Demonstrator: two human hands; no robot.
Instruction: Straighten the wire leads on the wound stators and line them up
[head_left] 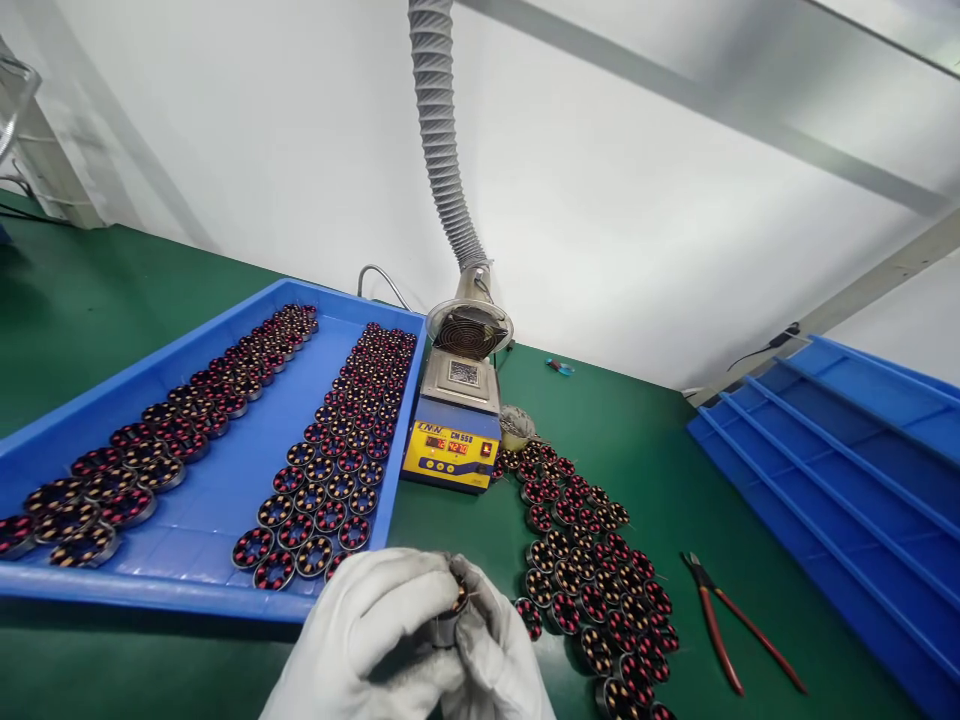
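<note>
Between gloved fingers (409, 610), one metal-rimmed coil (445, 630)

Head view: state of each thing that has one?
Left hand, gloved, holding ring part
Right hand, gloved, on same ring part
Machine, display lit
Hose, hanging, curved
Filled tray, flat, holding two blocks of parts
Right-side trays, tilted
Pliers, lying, handles spread
Table parts, loosely clustered

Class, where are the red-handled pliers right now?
In the head view, the pliers lie open at lower right on the green table, between the cluster of ring-shaped parts and the blue trays.
</note>
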